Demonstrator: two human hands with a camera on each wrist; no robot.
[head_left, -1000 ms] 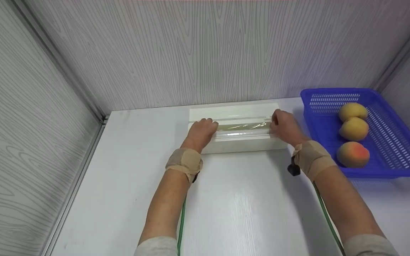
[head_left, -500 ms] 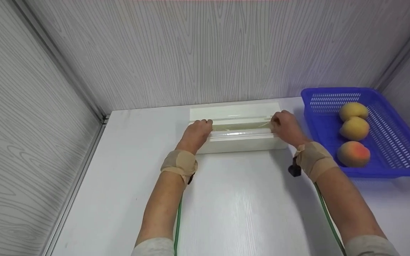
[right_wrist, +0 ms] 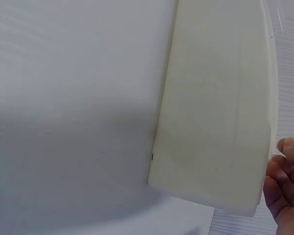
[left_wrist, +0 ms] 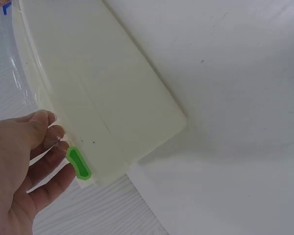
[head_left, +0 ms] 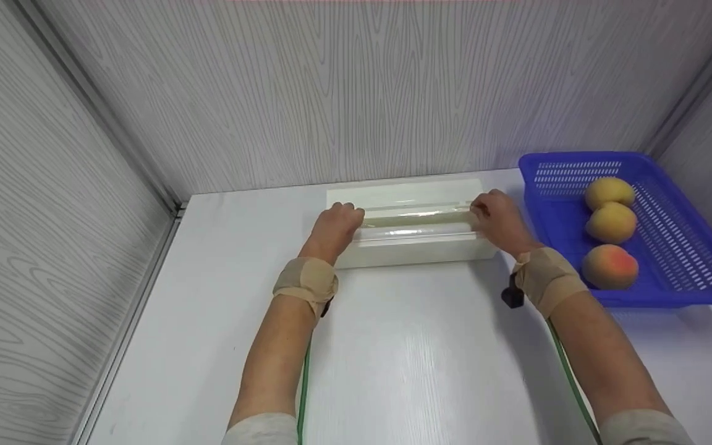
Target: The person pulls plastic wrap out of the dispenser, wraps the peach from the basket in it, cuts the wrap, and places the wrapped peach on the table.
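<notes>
A long white cling film dispenser point(head_left: 418, 252) lies near the back wall with its lid point(head_left: 405, 190) tipped back. Inside shows a shiny roll, and clear cling film point(head_left: 421, 214) spans the opening between both hands. At the left end, my left hand point(head_left: 335, 227) pinches the film between thumb and fingers; the left wrist view shows the film point(left_wrist: 20, 78) running from those fingertips, beside a green slider point(left_wrist: 79, 163) on the dispenser's edge. My right hand point(head_left: 499, 219) pinches at the right end, its fingers point(right_wrist: 280, 169) right at the dispenser's edge in the right wrist view.
A blue plastic basket point(head_left: 674, 298) stands to the right, holding a red-blushed peach point(head_left: 610, 267) and two yellowish ones point(head_left: 610, 207). Grey wood-grain panels point(head_left: 356, 93) rise behind and at the sides of the white table point(head_left: 405, 358).
My left hand has slid left along the dispenser to its left end. The film strip between the hands has lifted toward the lid side. My right hand stays nearly in place.
</notes>
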